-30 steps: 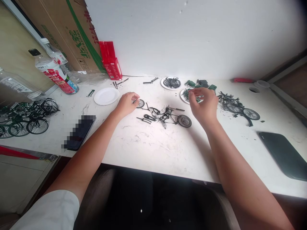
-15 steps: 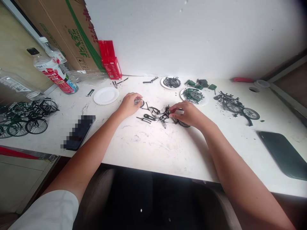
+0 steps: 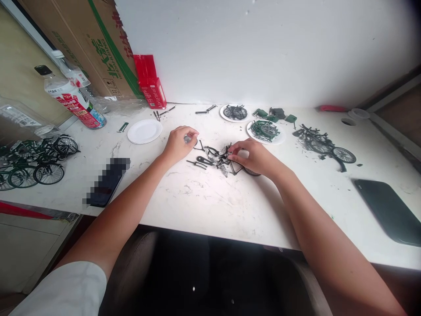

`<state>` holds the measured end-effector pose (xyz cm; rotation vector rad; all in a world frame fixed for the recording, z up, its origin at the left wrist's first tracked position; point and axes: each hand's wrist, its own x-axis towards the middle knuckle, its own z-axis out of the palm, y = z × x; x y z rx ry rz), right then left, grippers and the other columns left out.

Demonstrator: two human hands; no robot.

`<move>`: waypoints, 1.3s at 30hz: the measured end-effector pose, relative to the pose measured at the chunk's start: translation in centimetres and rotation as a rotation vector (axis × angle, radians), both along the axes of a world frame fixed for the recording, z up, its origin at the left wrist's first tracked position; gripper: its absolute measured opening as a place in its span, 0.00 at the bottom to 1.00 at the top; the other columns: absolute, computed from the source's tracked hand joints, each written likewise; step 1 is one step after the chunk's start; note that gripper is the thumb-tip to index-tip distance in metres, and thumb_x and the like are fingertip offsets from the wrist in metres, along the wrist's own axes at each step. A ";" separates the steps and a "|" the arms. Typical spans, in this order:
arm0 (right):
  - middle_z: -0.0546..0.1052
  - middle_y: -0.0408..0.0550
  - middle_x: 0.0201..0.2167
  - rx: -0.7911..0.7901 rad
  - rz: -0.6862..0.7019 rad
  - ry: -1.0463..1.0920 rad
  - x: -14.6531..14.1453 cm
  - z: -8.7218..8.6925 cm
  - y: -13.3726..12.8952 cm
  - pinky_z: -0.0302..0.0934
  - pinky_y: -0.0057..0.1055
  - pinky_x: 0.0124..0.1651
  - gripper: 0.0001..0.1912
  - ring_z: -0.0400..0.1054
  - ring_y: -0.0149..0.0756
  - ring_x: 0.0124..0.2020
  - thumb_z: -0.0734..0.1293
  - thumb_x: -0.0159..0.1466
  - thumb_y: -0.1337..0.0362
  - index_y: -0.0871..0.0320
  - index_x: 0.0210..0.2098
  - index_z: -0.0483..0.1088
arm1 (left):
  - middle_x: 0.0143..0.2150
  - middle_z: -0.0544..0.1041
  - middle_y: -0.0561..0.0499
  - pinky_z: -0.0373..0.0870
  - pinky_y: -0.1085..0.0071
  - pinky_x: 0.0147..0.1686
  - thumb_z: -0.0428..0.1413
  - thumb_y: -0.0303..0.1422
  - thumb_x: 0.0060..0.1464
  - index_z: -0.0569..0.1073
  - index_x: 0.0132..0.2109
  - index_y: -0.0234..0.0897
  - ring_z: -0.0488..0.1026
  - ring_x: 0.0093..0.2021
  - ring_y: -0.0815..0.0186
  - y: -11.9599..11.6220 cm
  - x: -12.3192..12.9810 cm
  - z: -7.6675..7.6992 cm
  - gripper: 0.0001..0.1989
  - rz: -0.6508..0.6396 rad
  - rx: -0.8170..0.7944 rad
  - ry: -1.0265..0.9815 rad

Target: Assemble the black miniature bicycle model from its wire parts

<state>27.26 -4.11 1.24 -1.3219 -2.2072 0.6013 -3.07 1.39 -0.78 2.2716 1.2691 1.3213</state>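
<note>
Toy bicycle parts lie in a loose cluster at the middle of the white table. My left hand (image 3: 179, 144) is on the cluster's left side, thumb and index finger pinched together; what is between them, if anything, is too small to make out. A small spoked wheel (image 3: 188, 139) shows through the gap in its fingers. My right hand (image 3: 252, 156) hovers at the cluster's right, thumb and fingertips closed over dark parts (image 3: 226, 153); whatever they pinch is hidden. Beneath that hand another wheel (image 3: 251, 172) is partly covered. Nearer me are a dark fork-like piece (image 3: 196, 164) and a chain-guard-like piece (image 3: 204, 160).
Paper plates hold black wheels (image 3: 235, 113) and green frames (image 3: 265, 131); another plate (image 3: 144, 131) is bare. Black parts (image 3: 320, 142) are piled right, finished-looking toy bicycles (image 3: 39, 162) left. Phone (image 3: 108, 184), bottles (image 3: 75, 103), red box (image 3: 150, 90) and dark tray (image 3: 388, 210) stand around.
My right hand has shifted slightly left over the dark parts, and a thin frame piece below it shows more. My left hand has barely moved.
</note>
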 end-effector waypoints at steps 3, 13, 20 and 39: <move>0.81 0.52 0.39 -0.007 0.046 -0.067 0.8 0.1 0.2 0.67 0.45 0.51 0.13 0.72 0.51 0.48 0.74 0.63 0.51 0.52 0.39 0.81 | 0.40 0.85 0.47 0.76 0.64 0.47 0.60 0.31 0.60 0.82 0.41 0.37 0.80 0.41 0.61 0.1 0.0 -0.3 0.06 -0.007 -0.011 -0.021; 0.81 0.49 0.35 -0.013 0.037 -0.092 0.4 0.6 -0.1 0.67 0.39 0.41 0.04 0.74 0.46 0.41 0.72 0.61 0.61 0.54 0.33 0.79 | 0.37 0.85 0.48 0.77 0.68 0.47 0.60 0.35 0.63 0.83 0.44 0.37 0.82 0.38 0.64 -0.5 0.5 -0.3 0.09 -0.044 -0.041 -0.181; 0.82 0.49 0.35 0.067 0.019 0.029 -0.4 0.9 -0.5 0.67 0.40 0.42 0.04 0.75 0.43 0.38 0.71 0.63 0.62 0.55 0.34 0.77 | 0.37 0.85 0.47 0.77 0.68 0.44 0.60 0.33 0.64 0.83 0.45 0.36 0.82 0.38 0.65 -2.2 2.2 0.3 0.08 -0.186 -0.050 -0.160; 0.79 0.53 0.41 0.320 -0.190 0.240 -3.7 -0.3 -1.4 0.67 0.50 0.51 0.10 0.70 0.50 0.45 0.69 0.70 0.53 0.51 0.38 0.76 | 0.51 0.83 0.41 0.77 0.62 0.49 0.73 0.40 0.50 0.81 0.50 0.38 0.81 0.50 0.56 -4.2 4.4 -0.1 0.22 -0.367 -0.283 -0.095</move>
